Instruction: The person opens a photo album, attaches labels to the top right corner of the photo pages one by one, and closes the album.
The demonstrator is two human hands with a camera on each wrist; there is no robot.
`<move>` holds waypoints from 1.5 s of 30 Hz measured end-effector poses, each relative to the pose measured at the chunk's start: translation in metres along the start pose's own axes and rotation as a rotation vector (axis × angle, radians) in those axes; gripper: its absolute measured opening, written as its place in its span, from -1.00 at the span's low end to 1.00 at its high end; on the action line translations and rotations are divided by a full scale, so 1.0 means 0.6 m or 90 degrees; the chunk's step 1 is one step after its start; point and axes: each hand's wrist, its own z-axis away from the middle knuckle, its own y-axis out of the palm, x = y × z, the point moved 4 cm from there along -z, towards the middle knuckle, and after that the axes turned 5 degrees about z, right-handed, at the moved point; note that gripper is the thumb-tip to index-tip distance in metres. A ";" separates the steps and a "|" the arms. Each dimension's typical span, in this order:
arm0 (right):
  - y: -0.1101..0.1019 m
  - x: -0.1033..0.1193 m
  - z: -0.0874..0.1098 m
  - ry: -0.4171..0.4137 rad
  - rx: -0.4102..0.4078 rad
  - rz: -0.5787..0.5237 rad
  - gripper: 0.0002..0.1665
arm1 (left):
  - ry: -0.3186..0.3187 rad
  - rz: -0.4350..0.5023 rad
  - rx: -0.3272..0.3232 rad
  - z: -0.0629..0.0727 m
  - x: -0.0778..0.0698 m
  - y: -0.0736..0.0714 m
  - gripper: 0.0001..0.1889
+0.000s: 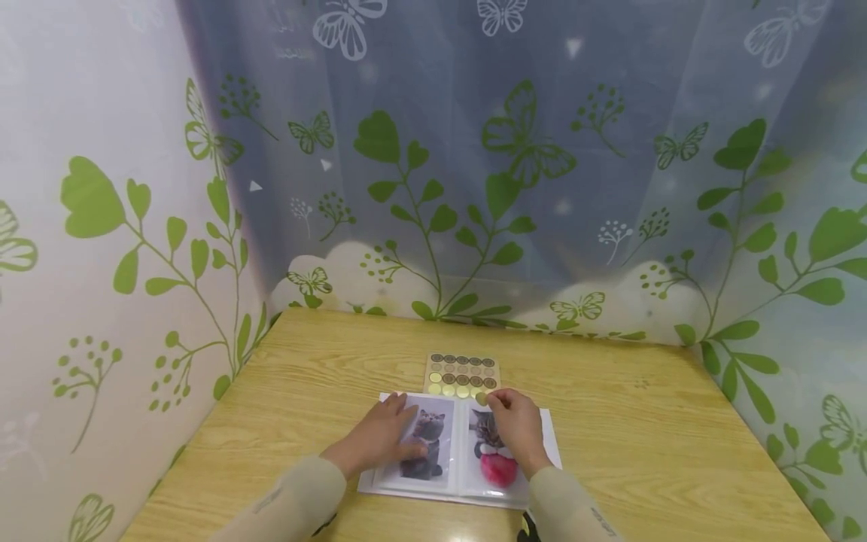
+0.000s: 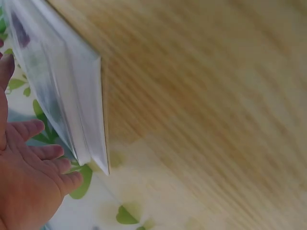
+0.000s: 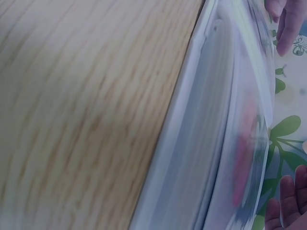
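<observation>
A white photo album [image 1: 460, 485] lies spread on the table, with a grey cat photo [image 1: 431, 427] on its left page and a photo of a cat with a red fluffy ball [image 1: 498, 471] on its right. My left hand [image 1: 379, 440] rests on the left page, fingers spread and partly over the photo; its extended fingers also show in the left wrist view. Thumb and forefinger of my right hand [image 1: 520, 427] pinch a small round gold sticker [image 1: 482, 397] at the right page's top edge. Just beyond the album is a sheet of round stickers [image 1: 463, 369], gold and brown.
The wood-grain table [image 1: 650, 429] extends around the album. A patterned curtain [image 1: 454, 188] with leaves and butterflies hangs behind the table and along both sides. In the right wrist view, the thick stack of album pages [image 3: 204, 129] stands above the tabletop.
</observation>
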 end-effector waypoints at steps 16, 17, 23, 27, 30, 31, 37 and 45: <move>0.015 0.011 -0.001 -0.039 0.002 0.020 -0.84 | 0.021 -0.056 0.014 0.030 -0.013 0.025 -0.08; 0.016 0.012 -0.001 -0.041 0.002 0.021 -0.84 | 0.020 -0.057 0.014 0.032 -0.013 0.026 -0.08; 0.023 0.013 -0.006 -0.054 -0.001 0.034 -0.85 | 0.019 -0.047 0.011 0.037 -0.009 0.031 -0.09; 0.029 0.016 -0.011 -0.074 -0.001 0.045 -0.86 | 0.020 -0.039 0.008 0.041 -0.008 0.033 -0.08; 0.033 0.017 -0.016 -0.078 0.004 0.052 -0.86 | 0.022 -0.040 0.005 0.041 -0.008 0.033 -0.08; 0.035 0.018 -0.017 -0.076 0.006 0.053 -0.86 | 0.023 -0.041 0.004 0.041 -0.008 0.033 -0.08; 0.047 0.023 -0.020 -0.082 0.020 0.067 -0.83 | 0.027 -0.051 0.005 0.040 -0.008 0.032 -0.10; 0.062 0.030 -0.027 -0.094 0.033 0.117 -0.83 | 0.021 -0.054 0.008 0.042 -0.007 0.033 -0.10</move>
